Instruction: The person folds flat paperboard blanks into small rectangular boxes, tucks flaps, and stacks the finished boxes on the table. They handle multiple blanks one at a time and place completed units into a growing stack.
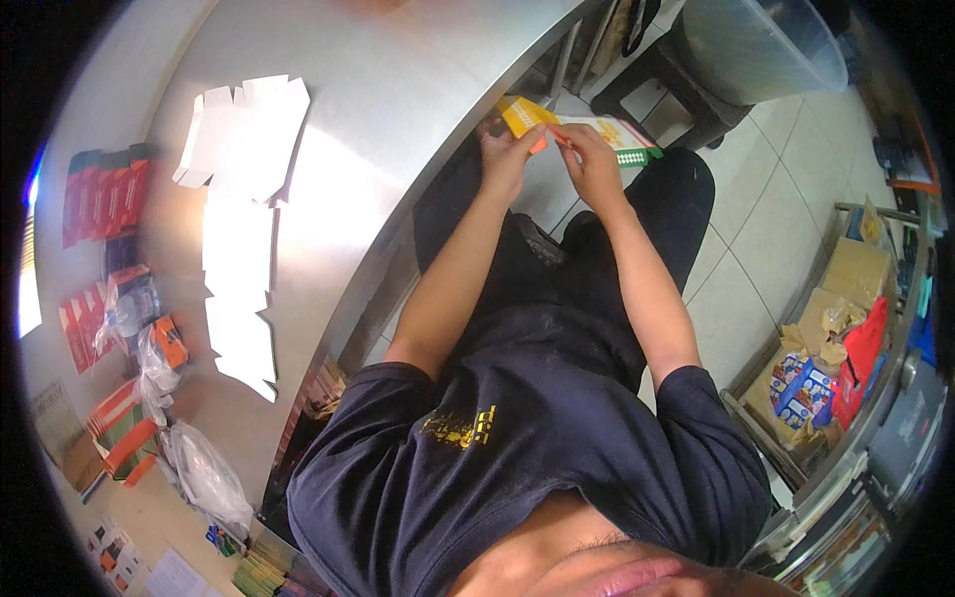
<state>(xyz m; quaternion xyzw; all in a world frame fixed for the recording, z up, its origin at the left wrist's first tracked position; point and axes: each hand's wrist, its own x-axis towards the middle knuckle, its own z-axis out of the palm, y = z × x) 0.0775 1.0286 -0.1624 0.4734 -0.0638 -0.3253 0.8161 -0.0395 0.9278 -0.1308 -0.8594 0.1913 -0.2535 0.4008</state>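
Above my lap I hold a thin printed carton (619, 133) coloured yellow, orange, white and green, its panels partly folded. My left hand (504, 164) is closed on the yellow end, with the thumb lying along it. At the orange flap, close beside the left thumb, my right hand (594, 164) pinches the carton edge between thumb and fingers. The white and green panels stretch out behind the right hand toward my right knee. On the metal table (398, 90) to my left lie white die-cut carton blanks (244, 149), overlapping in a row, plain side up.
A clear plastic tub (761, 45) sits on a black stool (676, 90) at the far right. A rack with cardboard (858, 271) and a red bag (863, 358) stands on the right. Red packets (104, 194) and plastic bags (204, 473) line the table's left side.
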